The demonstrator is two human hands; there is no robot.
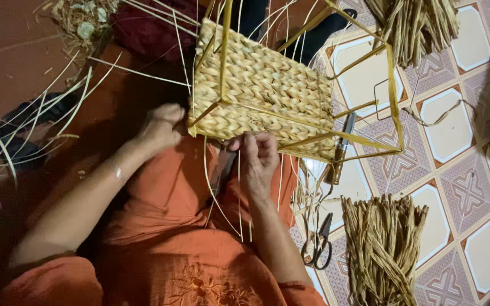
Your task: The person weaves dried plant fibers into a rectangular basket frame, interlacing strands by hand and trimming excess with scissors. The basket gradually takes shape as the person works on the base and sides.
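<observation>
A half-woven straw basket (262, 90) on a thin yellow metal frame (393, 96) rests against my lap, which is covered in orange cloth. My left hand (160, 129) grips the basket's near left corner. My right hand (258, 158) pinches thin straw strands (239, 192) at the basket's lower edge; the loose ends hang down over my lap.
A bundle of dried twisted fibre (384, 249) lies on the patterned tiles at lower right, another bundle (418, 25) at top right. Black scissors (319, 243) and a knife-like tool (340, 150) lie beside the basket. Loose straws (35, 122) scatter at left.
</observation>
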